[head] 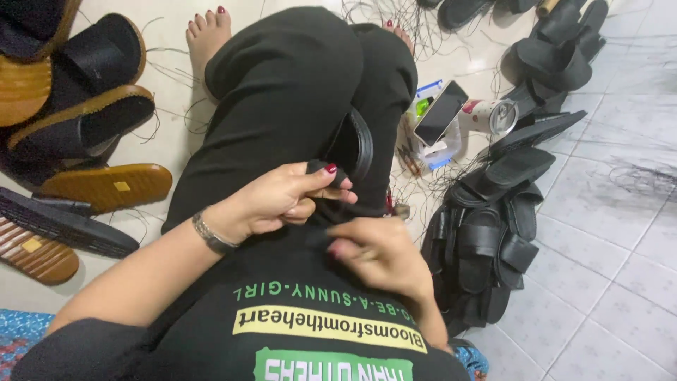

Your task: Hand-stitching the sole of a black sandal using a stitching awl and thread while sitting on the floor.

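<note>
Left hand [282, 199]: I see it pinching the black rubber sandal [350, 148] by its strap end, on my lap.
Right hand [384, 255]: fingers curled shut just below that pinch; what they hold I cannot tell.
Beyond the pinch: dark phone [441, 111] on a clear box.

Black printed shirt [310, 331], black trousers [282, 92], silver bracelet [210, 234], red nails.

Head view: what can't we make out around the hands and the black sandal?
- Right hand: blurred; whatever its fingers pinch cannot be told.
- Left hand: fingertips grip a black strap piece; its far end merges with dark trousers.
- Black sandal on the lap: mostly hidden behind the knee.
- Sandal pile: black on black, count unclear.
- Soles at left: cut by the frame edge.
</note>
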